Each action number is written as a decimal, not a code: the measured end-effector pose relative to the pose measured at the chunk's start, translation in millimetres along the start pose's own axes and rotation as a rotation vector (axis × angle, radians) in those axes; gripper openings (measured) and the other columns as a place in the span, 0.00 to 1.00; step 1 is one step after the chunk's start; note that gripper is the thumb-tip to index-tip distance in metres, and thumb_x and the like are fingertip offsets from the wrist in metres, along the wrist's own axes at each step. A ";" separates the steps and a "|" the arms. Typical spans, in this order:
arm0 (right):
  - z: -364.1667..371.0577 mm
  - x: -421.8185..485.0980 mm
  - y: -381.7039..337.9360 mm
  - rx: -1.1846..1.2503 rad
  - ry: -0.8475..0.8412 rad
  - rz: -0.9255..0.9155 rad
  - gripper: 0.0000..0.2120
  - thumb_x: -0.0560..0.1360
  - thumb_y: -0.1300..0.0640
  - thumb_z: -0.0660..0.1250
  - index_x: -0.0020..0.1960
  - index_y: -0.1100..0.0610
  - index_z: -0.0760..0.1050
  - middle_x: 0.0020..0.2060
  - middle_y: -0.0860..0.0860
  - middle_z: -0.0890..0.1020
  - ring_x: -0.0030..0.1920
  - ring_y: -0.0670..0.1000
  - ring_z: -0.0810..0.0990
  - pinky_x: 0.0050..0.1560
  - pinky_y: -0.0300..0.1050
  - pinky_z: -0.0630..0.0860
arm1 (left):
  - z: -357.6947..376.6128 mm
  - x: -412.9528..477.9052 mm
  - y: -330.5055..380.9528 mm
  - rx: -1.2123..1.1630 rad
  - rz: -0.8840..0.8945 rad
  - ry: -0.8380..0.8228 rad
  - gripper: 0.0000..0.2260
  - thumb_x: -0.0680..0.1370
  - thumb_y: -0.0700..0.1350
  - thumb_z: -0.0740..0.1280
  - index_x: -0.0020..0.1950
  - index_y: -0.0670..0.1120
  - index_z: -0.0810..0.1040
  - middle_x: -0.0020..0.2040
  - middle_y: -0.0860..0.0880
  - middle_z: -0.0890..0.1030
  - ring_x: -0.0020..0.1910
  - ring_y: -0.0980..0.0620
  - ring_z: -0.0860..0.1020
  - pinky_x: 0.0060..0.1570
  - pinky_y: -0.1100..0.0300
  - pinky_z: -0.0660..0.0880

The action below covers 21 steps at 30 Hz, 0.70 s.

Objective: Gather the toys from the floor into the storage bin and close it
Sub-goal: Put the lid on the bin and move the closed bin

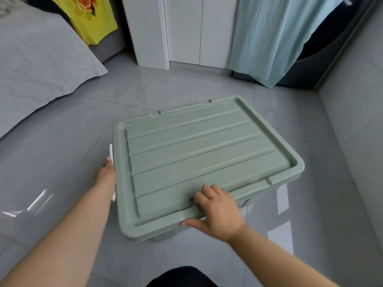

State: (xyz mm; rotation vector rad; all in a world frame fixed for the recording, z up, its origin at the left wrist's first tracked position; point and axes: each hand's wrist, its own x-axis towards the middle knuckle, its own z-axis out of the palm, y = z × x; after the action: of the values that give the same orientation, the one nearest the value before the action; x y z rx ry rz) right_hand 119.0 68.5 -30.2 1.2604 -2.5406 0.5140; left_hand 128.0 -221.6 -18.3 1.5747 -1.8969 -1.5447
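One storage bin (pixel 259 196) stood on the tiled floor (pixel 62 162) at mid-scene, close to the person. It was covered by one pale green lid (pixel 196 158), and its wall showed only below the lid's near-right rim. The right hand (pixel 217 210) gripped the lid's near rim, with the fingers curled onto the top face and the thumb spread along the outer edge. The left hand (pixel 106 175) lay against the bin's left side, one fingertip touching a white latch (pixel 111 154). Whether it pinched or merely pressed the latch could not be told, because the lid's edge hid most of the fingers.

Hazards, as judged:
- If the latch were snapped home while the far rim rode high, the lid would probably sit skewed and spring loose.
- A toy standing proud inside, unseen here, could hold the lid up in the same way.
- The right thumb, lying at the rim, risked being nipped if the lid were pushed down.
- Force from one side only might slide the bin over the glossy tiles.

Counts:
- one bin and one lid
- one latch visible, with any on the right side hidden
- two hands
- no toys in view on the floor

Farther out there was one bed (pixel 41 59) at far left, one yellow flowered cloth (pixel 91 19) beside it, one white cupboard (pixel 182 32) at the far wall and one pale blue curtain (pixel 269 38) at far right.
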 end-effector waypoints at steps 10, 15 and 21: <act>-55.9 52.0 39.9 0.058 -0.086 0.198 0.14 0.74 0.45 0.64 0.44 0.55 0.78 0.43 0.54 0.80 0.46 0.57 0.79 0.46 0.46 0.74 | -26.3 11.2 -12.1 0.339 0.342 -0.010 0.19 0.76 0.41 0.68 0.64 0.38 0.68 0.60 0.33 0.75 0.56 0.35 0.75 0.55 0.48 0.70; -104.9 6.8 178.5 0.152 -0.184 1.016 0.31 0.72 0.45 0.68 0.67 0.62 0.65 0.66 0.60 0.69 0.66 0.60 0.68 0.65 0.50 0.65 | -32.4 3.4 -24.8 0.477 0.433 0.045 0.21 0.74 0.46 0.69 0.62 0.36 0.72 0.55 0.31 0.78 0.53 0.32 0.77 0.53 0.44 0.73; -65.1 -64.8 215.7 1.101 -0.267 1.529 0.56 0.59 0.23 0.61 0.72 0.63 0.59 0.65 0.61 0.72 0.62 0.59 0.75 0.66 0.55 0.68 | -38.5 45.4 -69.2 0.425 0.398 0.101 0.17 0.72 0.51 0.69 0.52 0.38 0.76 0.46 0.32 0.81 0.41 0.35 0.81 0.45 0.39 0.78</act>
State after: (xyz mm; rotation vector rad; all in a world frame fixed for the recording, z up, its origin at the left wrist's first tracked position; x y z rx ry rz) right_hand -11.4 263.2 -38.5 -0.9799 -2.9598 2.2512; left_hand 177.4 -270.9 -77.1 1.2690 -2.4058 -0.9258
